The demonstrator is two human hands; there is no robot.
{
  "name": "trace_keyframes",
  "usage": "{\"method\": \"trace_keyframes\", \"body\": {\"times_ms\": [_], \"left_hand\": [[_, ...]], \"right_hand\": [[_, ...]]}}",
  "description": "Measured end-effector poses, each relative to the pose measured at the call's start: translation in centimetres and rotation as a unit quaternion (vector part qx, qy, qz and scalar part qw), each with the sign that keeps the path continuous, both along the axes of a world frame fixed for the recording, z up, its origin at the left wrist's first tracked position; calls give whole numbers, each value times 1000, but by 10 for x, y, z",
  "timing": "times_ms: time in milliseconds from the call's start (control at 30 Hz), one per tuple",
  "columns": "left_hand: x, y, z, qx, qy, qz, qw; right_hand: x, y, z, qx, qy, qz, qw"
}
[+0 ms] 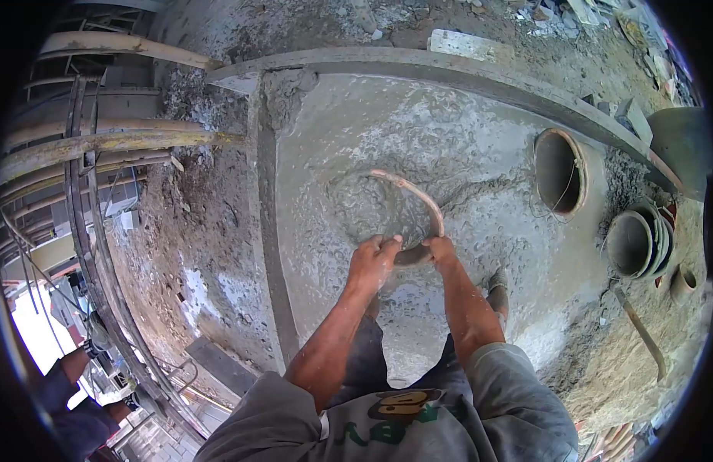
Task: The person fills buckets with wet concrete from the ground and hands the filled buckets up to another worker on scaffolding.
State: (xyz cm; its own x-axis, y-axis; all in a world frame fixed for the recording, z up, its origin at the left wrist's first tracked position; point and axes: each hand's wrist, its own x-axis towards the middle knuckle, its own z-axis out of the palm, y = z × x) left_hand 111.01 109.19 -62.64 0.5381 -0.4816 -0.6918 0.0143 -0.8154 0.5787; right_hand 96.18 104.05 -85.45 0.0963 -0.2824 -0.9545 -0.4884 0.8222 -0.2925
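The basin [432, 203] sat tilted near the middle of the bed [325, 308] of wet grey mix, part of its curved rim rising clear while its left side was sunk in or covered by the mix; the left hand [375, 263] was closed on the near rim, thumb uppermost, and the right hand [439, 251] was closed on the same rim just beside it, toward the right. A bucket [560, 173] lay tipped, mouth facing inward, near the bed's right end; boards [270, 246] bordered the left and far edges; beyond the right end lay nested buckets [632, 243], with a stick [641, 336] near them; past the left edge stood poles [102, 144], and another person [63, 389] showed at the lower left.
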Motion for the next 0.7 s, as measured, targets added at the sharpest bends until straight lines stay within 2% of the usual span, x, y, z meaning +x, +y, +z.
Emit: {"method": "trace_keyframes", "body": {"times_ms": [33, 133, 200, 267, 333, 433, 533, 600, 667, 700], "left_hand": [[8, 2, 23, -9, 55, 56, 997], [30, 28, 69, -44, 80, 134, 987], [45, 52, 105, -74, 67, 145, 984], [63, 77, 160, -88, 76, 160, 980], [85, 101, 216, -143, 43, 185, 971], [116, 142, 294, -214, 31, 205, 955], [138, 192, 391, -283, 27, 274, 919], [155, 220, 444, -320, -5, 293, 901], [171, 246, 492, -328, -90, 291, 894], [181, 259, 514, -336, -84, 286, 893]], "right_hand": [[6, 2, 27, -10, 16, 21, 1000], [21, 12, 87, -7, -9, 32, 999], [25, 16, 110, -9, -49, 45, 998], [39, 13, 161, -40, -55, 125, 990], [60, 13, 228, -43, -135, 158, 977], [111, 22, 335, -96, -119, 294, 943], [159, 38, 440, -142, -157, 437, 874], [192, 53, 500, -174, -224, 485, 827], [227, 75, 550, -167, -259, 503, 808], [240, 86, 583, -173, -274, 514, 794]]}}
